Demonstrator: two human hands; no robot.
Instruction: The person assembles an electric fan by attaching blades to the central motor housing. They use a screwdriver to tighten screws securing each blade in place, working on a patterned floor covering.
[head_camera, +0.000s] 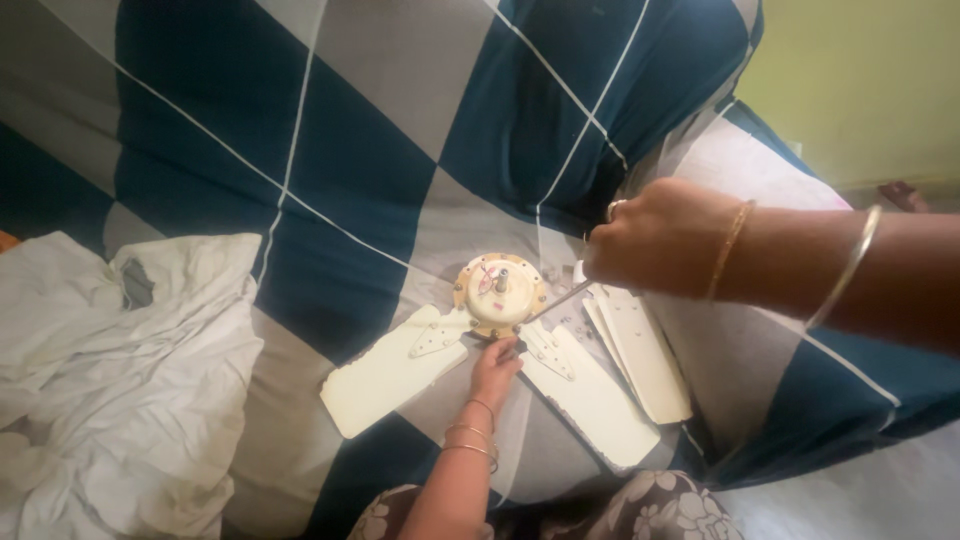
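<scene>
A cream ceiling-fan motor hub (500, 292) lies on a bed covered by a blue, grey and white checked sheet (350, 150). One cream blade (395, 370) sticks out to its lower left and another blade (590, 395) to its lower right. More loose blades (640, 350) are stacked at the right. My left hand (495, 368) reaches up from below and its fingertips grip the hub's lower rim. My right hand (660, 240), with bangles on the wrist, comes in from the right, shut on a thin screwdriver (560, 300) whose tip points at the hub's right side.
A crumpled white cloth (120, 370) lies on the bed at the left. A yellow-green wall (860, 80) stands at the upper right. My floral-patterned clothing (620, 510) shows at the bottom edge, with pale floor to its right.
</scene>
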